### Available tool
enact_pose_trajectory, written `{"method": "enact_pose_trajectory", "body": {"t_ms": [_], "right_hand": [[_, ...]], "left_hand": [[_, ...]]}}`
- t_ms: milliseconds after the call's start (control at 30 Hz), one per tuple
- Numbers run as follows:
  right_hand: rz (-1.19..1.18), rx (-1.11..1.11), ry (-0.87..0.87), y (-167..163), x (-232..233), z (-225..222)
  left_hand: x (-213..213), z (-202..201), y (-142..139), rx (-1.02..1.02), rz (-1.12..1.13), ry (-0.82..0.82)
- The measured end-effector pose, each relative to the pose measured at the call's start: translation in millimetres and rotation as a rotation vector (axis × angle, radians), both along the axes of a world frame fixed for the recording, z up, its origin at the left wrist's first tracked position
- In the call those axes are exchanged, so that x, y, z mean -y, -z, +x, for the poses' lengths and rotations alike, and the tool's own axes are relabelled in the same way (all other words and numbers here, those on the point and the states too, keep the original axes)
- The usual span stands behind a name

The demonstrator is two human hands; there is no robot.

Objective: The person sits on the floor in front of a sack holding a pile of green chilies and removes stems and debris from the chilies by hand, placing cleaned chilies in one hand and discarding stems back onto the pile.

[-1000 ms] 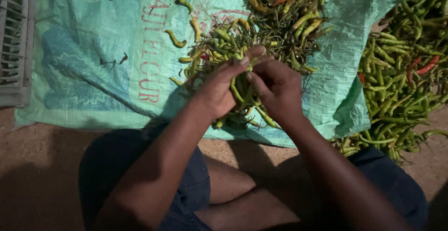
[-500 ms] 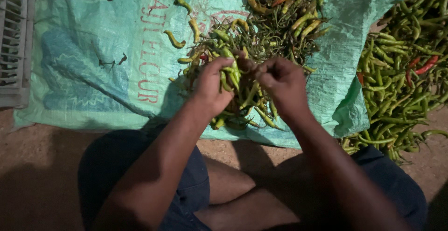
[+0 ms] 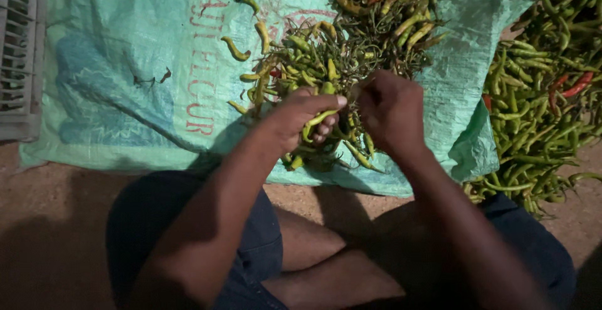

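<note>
My left hand point(image 3: 301, 119) is closed around a green chilli point(image 3: 318, 119) that curves across its palm. My right hand point(image 3: 390, 110) sits just to the right of it, fingers pinched together near the chilli's upper end; what it pinches is hidden. Both hands hover over a pile of green and yellowish chillies point(image 3: 342, 47) lying on a pale green woven sack point(image 3: 125, 84) spread on the ground.
A larger heap of green chillies with a few red ones point(image 3: 545, 97) lies to the right, partly under the sack's folded edge. A grey plastic crate point(image 3: 19, 53) stands at the far left. My crossed legs in dark shorts point(image 3: 251, 247) rest on brown ground.
My left hand has closed more tightly on a chilli and both hands have drawn slightly lower and together. The piles have not shifted.
</note>
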State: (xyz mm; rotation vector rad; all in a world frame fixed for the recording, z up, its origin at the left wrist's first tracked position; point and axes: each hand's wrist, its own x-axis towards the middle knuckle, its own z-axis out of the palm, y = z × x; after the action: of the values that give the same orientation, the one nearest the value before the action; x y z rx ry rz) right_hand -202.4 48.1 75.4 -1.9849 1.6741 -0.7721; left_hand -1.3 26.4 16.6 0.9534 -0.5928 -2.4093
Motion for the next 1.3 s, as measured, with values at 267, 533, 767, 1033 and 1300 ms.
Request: {"method": "enact_pose_trajectory", "body": {"t_ms": [267,533,767,1033,1300], "right_hand": [[0.364,-0.307,0.154,-0.3,10.6,-0.1],[0.333,-0.414,-0.15,23.9,-20.6,35.4],[0.191,-0.27,-0.188,31.9,-23.5,37.5],[0.323,-0.353,-0.145,30.0,-17.8,32.5],[0.508,0.418,0.135,14.3,1.6,11.6]], "left_hand": [[11.0,3.7,12.3,0.033,-0.106,-0.294],[12.6,1.8,19.0,0.286,-0.267,-0.464],[14.4,7.0,28.7,1.18,-0.909,-0.312],[13.5,8.1,8.4,0.972,-0.619,-0.249],[12.2,-0.9,-3.8,0.46,-0.379,-0.158]]}}
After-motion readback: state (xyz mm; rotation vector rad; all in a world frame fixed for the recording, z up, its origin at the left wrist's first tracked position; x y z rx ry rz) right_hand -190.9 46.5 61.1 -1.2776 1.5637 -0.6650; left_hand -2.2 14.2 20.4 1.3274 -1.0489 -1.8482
